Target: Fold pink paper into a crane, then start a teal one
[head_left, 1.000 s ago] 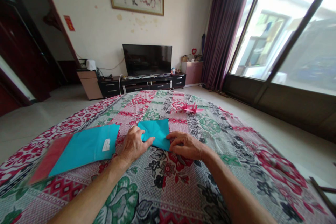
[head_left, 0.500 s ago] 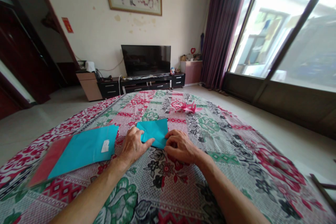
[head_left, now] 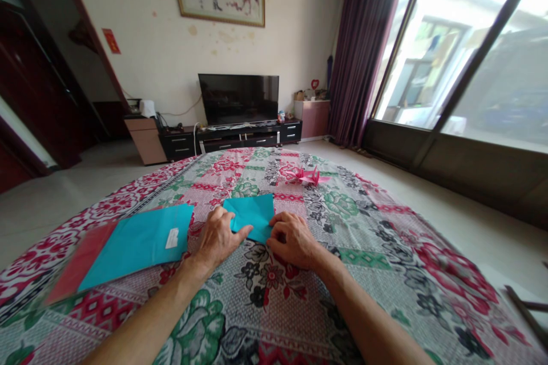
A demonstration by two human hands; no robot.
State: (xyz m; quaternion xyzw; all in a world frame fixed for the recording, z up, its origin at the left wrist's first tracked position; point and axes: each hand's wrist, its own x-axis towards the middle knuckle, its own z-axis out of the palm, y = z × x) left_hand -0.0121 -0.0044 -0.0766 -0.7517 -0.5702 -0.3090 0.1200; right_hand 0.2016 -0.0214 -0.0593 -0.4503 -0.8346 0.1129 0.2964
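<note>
A folded sheet of blue origami paper (head_left: 252, 212) lies on the flowered tablecloth between my hands. At its left edge, my left hand (head_left: 220, 234) holds it with bent fingers, the thumb stretched along the near edge. My right hand (head_left: 291, 238) is closed at the paper's right edge, with thumb and forefinger at the near right corner. Its fingertips partly hide that corner. Beyond the paper sit folded pink paper cranes (head_left: 312, 175); I cannot tell exactly how many.
To the left lies a clear packet of blue and red paper (head_left: 141, 242) with a white label. The round table's patterned cloth (head_left: 368, 296) spreads all around. Past the far edge stand a television (head_left: 240, 98) and a low black cabinet (head_left: 180, 145). Windows are on the right.
My right thumb has shifted slightly toward me and left at the paper's near right corner. My left hand and the paper look the same.
</note>
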